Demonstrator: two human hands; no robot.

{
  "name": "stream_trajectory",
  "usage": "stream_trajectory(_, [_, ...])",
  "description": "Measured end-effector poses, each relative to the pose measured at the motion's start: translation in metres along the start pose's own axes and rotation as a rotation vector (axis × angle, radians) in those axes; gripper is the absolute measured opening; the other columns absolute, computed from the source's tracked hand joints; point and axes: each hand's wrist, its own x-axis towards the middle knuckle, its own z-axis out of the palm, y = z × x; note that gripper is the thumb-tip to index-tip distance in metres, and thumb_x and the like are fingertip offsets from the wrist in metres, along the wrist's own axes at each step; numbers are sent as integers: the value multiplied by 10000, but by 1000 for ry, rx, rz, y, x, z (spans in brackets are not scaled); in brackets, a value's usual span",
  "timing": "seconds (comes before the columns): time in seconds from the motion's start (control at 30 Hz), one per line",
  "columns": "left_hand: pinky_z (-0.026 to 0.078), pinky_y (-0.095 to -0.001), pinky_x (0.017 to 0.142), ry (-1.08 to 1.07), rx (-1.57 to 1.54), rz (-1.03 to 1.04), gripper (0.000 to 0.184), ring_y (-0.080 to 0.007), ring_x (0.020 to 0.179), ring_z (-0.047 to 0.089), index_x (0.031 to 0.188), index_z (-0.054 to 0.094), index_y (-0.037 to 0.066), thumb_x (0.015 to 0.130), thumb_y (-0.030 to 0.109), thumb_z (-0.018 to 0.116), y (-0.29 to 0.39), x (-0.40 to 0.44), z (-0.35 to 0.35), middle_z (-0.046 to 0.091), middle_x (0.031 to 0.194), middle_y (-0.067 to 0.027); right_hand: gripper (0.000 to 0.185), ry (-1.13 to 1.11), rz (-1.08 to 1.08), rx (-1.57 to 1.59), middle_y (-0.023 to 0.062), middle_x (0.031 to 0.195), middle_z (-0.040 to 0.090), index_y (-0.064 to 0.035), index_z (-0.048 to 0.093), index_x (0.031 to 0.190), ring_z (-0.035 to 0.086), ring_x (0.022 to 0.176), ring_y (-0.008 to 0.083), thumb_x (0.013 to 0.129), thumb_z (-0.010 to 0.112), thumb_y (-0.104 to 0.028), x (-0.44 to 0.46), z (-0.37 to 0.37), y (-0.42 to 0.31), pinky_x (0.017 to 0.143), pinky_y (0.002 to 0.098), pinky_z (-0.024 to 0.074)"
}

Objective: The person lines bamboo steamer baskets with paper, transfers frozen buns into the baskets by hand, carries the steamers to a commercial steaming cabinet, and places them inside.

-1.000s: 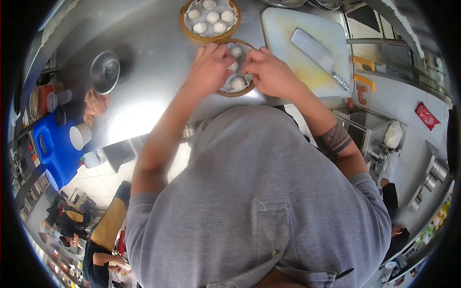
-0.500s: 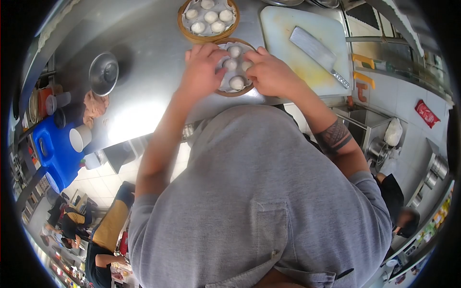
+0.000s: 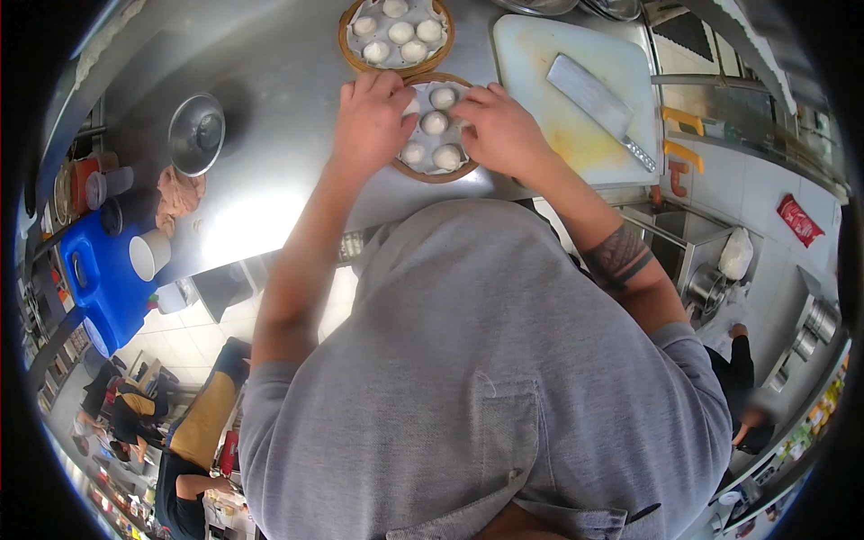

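A round bamboo steamer [image 3: 437, 177] lined with white paper holds several white dumplings [image 3: 434, 122] between my two hands. My left hand [image 3: 374, 115] is at the steamer's left rim, its fingers curled over a dumpling that shows only in part. At the right side, my right hand [image 3: 498, 129] reaches in over the rim; its bent fingers hide whatever they touch there. Directly behind, a second bamboo steamer [image 3: 345, 40] also holds several white dumplings.
On the right lies a white cutting board [image 3: 522, 54] with a cleaver [image 3: 589, 94]. A metal bowl [image 3: 196, 135], a crumpled cloth [image 3: 179, 196], a white cup [image 3: 150, 256] and a blue jug [image 3: 108, 279] are on the left. Other people are in the background.
My left hand has moved left, from the middle dumplings to the steamer's left rim, uncovering more dumplings. My right hand stays at the right side with its fingers shifted slightly.
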Motion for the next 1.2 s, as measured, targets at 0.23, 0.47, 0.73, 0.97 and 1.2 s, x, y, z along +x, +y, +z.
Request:
stream_trajectory(0.23, [393,-404,861,32,-118,-1,283,-236,1043,544,989,750,121,722,186,818,27,-11,1,627,1051,-6,344,122,-121,77,55,1074,610,-127,735,1045,561,1048,287,732,666,-1,31,10,9,872,398,535])
stream_trajectory(0.47, [397,-395,875,-16,-108,-8,286,-225,1027,533,958,756,103,714,232,831,26,-12,13,609,1009,4,330,22,-127,81,17,1072,604,-137,735,1050,547,1043,264,744,688,-24,38,8,17,888,383,531])
stream_trajectory(0.73, [409,-407,891,-8,-161,-13,284,-238,1037,535,976,748,89,736,217,829,28,-18,4,613,1000,-19,345,121,-116,231,52,1088,611,-142,715,1143,560,1084,285,813,674,-49,39,8,27,917,403,516])
stream_trajectory(0.97, [524,-397,756,239,-355,-516,327,-298,860,626,1053,612,26,828,206,767,25,-63,-2,633,992,-130,432,198,45,287,108,1051,656,-174,672,1259,653,929,314,838,740,-243,70,5,40,840,389,547])
stream_trajectory(1.2, [542,-335,633,-73,-679,-934,422,-230,669,714,1112,544,-33,875,258,737,22,-75,8,717,773,-148,510,-160,57,194,120,1108,727,-188,655,1299,684,1013,294,805,752,-269,98,0,21,907,387,539])
